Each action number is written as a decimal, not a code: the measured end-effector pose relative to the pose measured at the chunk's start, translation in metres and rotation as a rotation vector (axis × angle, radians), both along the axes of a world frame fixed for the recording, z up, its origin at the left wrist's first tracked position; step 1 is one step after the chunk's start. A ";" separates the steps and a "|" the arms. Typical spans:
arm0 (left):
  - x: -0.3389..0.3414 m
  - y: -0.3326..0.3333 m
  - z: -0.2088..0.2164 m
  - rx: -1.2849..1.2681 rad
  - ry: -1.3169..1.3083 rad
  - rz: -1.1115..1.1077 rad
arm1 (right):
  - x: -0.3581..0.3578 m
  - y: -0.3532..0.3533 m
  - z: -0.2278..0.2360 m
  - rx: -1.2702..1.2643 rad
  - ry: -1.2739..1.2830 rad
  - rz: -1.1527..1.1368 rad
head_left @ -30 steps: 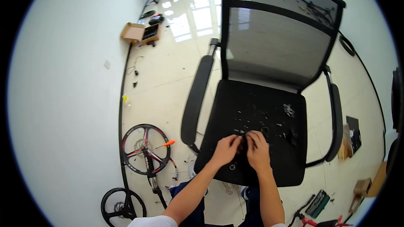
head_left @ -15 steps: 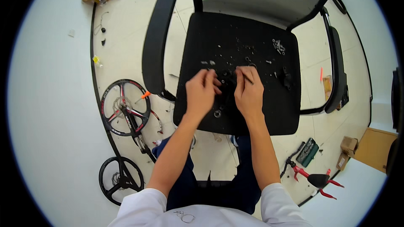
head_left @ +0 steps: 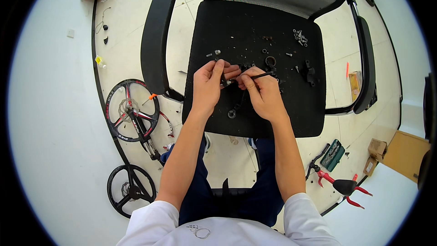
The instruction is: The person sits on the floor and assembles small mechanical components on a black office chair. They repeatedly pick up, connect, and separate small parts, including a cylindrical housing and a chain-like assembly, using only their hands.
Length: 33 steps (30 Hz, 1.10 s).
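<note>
Over the black chair seat point(head_left: 214, 23), my two hands work close together. My left hand point(head_left: 207, 89) has its thumb and index finger closed on a small dark-and-silver metal part point(head_left: 224, 82); its other fingers reach toward the right hand. My right hand point(head_left: 264, 95) is closed around a thin black rod-like tool point(head_left: 261, 75), its fingertips beside that part. Below and between them lies a dark part with a round ring end point(head_left: 232, 113). Just beyond the right hand are a metal ring point(head_left: 271, 61) and some black parts, partly covered by my fingers.
A pile of bolts point(head_left: 300, 37) and a black bracket point(head_left: 309, 74) lie on the seat's right side. Chair armrests point(head_left: 159, 36) flank it. On the floor are spoked wheels point(head_left: 132, 109), a green tool case point(head_left: 332, 154), a red bicycle-like frame point(head_left: 325, 176) and cardboard boxes point(head_left: 377, 148).
Both hands have come closer together, the left fingers stretching toward the right hand. The thin rod now sticks out more clearly from the right hand. The whole view has shifted slightly.
</note>
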State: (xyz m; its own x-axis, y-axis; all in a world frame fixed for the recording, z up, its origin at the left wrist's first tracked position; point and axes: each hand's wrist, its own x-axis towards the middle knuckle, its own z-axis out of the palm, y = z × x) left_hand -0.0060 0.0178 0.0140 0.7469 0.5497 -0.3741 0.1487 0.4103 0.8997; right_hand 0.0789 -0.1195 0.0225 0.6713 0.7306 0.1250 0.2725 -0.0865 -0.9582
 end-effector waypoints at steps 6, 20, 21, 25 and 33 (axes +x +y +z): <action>0.003 -0.001 0.002 -0.076 -0.052 0.024 | 0.002 -0.004 0.000 -0.053 -0.039 0.014; -0.002 0.005 -0.007 -0.285 0.045 -0.012 | -0.004 -0.003 0.002 -0.041 -0.232 0.060; -0.003 0.006 -0.008 -0.331 0.052 -0.021 | -0.005 -0.003 0.004 -0.036 -0.248 0.057; -0.004 0.013 -0.010 -0.516 -0.042 0.046 | -0.009 -0.001 0.006 0.021 -0.222 0.054; -0.005 0.022 -0.018 -0.775 -0.132 0.184 | -0.012 0.004 0.001 0.292 0.292 -0.037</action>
